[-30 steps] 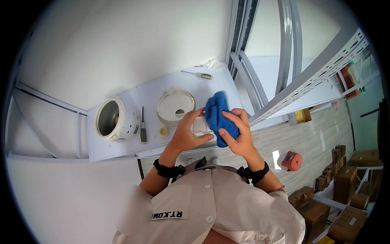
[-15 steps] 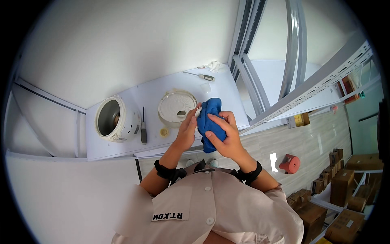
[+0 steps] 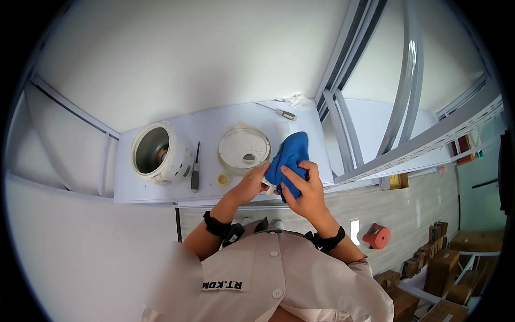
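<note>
A blue cloth [image 3: 290,159] hangs bunched in front of me, over the table's front edge. My right hand [image 3: 307,192] has its fingers pressed into the cloth from the right. My left hand [image 3: 251,183] is closed around a small white part [image 3: 270,186] at the cloth's left side; most of that part is hidden by cloth and fingers. Just beyond my left hand lies a round whitish lid [image 3: 242,146] with an oval opening. Left of it are a small yellowish disc [image 3: 222,178] and a grey-handled screwdriver [image 3: 195,180].
At the table's left, a white rice cooker body [image 3: 181,167] lies tipped, its metal inside showing. A second screwdriver [image 3: 286,114] and a crumpled white tissue [image 3: 296,101] lie at the back. A metal frame [image 3: 343,129] borders the right side. A red roll [image 3: 377,236] and cardboard boxes [image 3: 442,268] stand on the floor.
My hands and the blue cloth have come slightly lower in view. The cloth now leans to the right, and the white part shows at its lower left. The whole view has shifted a little.
</note>
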Motion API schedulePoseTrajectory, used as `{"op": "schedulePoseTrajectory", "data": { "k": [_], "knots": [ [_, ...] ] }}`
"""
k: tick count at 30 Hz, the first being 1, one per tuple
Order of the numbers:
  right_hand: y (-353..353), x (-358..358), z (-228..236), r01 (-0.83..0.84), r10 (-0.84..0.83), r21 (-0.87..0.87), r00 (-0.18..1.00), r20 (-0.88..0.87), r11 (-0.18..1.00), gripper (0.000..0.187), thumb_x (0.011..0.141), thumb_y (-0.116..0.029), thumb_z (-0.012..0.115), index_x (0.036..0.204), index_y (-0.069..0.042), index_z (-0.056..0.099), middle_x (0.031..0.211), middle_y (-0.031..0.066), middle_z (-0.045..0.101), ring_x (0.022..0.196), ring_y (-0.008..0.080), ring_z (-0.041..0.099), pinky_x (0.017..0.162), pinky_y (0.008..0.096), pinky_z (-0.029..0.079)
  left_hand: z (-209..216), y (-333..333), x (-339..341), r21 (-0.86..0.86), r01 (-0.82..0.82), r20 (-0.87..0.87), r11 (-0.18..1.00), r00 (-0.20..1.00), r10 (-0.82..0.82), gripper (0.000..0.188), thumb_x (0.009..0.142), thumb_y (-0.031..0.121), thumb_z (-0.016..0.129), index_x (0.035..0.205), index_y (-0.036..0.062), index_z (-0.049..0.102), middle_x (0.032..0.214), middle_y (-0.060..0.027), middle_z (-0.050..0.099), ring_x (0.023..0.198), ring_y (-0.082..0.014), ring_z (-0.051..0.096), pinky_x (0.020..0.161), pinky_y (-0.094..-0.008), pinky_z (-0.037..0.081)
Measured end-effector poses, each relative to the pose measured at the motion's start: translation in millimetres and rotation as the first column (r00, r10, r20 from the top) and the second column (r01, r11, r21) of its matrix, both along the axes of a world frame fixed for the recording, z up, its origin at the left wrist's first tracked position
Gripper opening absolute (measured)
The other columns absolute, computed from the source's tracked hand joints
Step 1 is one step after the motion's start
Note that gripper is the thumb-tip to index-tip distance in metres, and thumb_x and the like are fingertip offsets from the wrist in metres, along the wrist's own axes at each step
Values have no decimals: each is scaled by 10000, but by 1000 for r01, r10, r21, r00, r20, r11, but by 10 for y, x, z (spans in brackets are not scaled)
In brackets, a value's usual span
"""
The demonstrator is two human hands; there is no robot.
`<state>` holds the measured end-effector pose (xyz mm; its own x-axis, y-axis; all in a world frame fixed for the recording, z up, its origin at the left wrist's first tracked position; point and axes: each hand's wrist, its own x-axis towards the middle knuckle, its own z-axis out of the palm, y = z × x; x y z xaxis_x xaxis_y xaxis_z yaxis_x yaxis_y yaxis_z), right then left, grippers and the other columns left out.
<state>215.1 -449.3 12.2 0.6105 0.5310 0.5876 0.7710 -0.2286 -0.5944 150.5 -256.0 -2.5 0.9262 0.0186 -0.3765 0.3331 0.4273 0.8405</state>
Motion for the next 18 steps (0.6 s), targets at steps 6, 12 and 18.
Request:
{"op": "schedulePoseTrajectory", "data": {
  "k": [6, 12, 18],
  "knots": [
    [-130, 134, 45, 39, -39, 1, 998, 46, 999, 525, 745, -38, 828, 1252, -165, 783, 1216, 206, 574, 1025, 387, 654, 815, 419, 575, -95, 272, 18, 24, 232, 77, 972, 969, -233, 609, 1170, 491, 294, 1159, -6, 647, 952, -141, 735, 890, -228, 720, 814, -347, 581],
    [-78, 84, 27, -17, 17, 6, 1000, -1, 1000, 528, 737, -60, 832, 1253, -158, 785, 1218, 204, 568, 1036, 381, 640, 835, 413, 565, -163, 133, 79, -10, 207, 82, 978, 975, -205, 567, 1157, 488, 344, 1426, 38, 559, 1150, -148, 716, 943, -288, 736, 795, -392, 589],
    [-457, 454, 20, 150, -150, 10, 989, 9, 989, 470, 807, -41, 781, 1269, -126, 762, 1224, 230, 570, 1090, 400, 625, 887, 440, 544, -59, 157, 93, -233, 122, 142, 965, 986, -90, 594, 1171, 422, 295, 1443, -38, 553, 1192, -179, 696, 891, -279, 709, 807, -398, 591]
  ]
}}
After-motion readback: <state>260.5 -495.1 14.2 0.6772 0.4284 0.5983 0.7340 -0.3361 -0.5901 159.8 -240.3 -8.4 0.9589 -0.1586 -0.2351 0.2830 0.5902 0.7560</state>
